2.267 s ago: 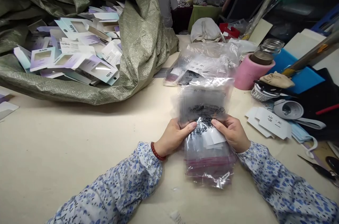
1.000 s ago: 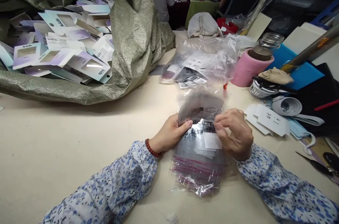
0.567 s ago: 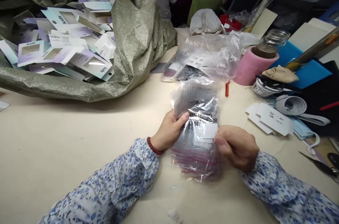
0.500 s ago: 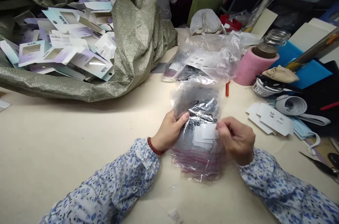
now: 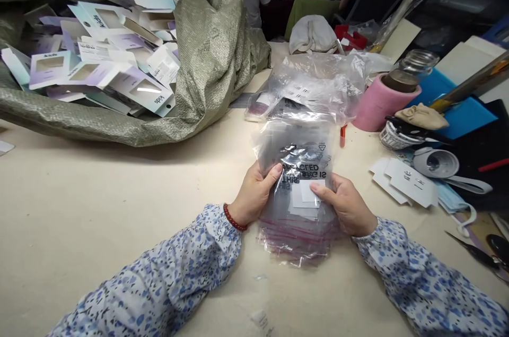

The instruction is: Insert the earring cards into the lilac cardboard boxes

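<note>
The stack of clear zip bags [image 5: 296,193] lies on the cream table [image 5: 99,209] in front of the person, gripped at its left edge by the left hand [image 5: 254,193] and at its right by the right hand [image 5: 348,204], whose thumb presses a white label [image 5: 308,191]. No bag looks filled yet. Beyond lie more loose bags [image 5: 314,87], a pink roll [image 5: 379,106], and a green sack [image 5: 214,55] spilling printed cards [image 5: 99,61]. Other people sit farther back.

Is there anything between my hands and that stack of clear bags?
Nothing visible. The left hand and right hand already grip the stack of clear bags on either side, fingers directly on the plastic.
</note>
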`<state>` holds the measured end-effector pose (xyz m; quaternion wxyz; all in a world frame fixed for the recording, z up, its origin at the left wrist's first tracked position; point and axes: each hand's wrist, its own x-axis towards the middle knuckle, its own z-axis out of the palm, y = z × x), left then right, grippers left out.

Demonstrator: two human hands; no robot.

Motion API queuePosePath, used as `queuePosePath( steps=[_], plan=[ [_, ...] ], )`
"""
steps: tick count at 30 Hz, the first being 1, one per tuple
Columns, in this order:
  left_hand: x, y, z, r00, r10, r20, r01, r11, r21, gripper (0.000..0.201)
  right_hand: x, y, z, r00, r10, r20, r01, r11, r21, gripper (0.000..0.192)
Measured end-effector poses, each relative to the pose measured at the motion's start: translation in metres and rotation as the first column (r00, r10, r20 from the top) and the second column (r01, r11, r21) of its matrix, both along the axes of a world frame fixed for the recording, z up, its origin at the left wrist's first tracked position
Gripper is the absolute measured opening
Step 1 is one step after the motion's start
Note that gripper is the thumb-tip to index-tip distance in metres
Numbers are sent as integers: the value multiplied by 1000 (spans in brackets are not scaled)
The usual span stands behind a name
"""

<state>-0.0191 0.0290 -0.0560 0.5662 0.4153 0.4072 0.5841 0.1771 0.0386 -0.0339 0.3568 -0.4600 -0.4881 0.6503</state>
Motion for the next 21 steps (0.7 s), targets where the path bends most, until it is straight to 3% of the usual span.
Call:
queuePosePath(
  steps=[7, 12, 21],
  plan=[
    [-4, -1, 9, 981, -188, -41, 189, 982, 24, 61, -1, 0, -5, 984, -173, 51, 164, 975, 148, 40],
    [1, -1, 6, 991, -124, -48, 126, 991, 45, 68, 1, 2, -8, 980, -195, 42, 182, 962, 206, 40],
    [0, -4, 9, 981, -190, 33, 192, 980, -44, 44, 3, 2, -11, 981, -175, 83, 150, 958, 245, 37]
  ],
)
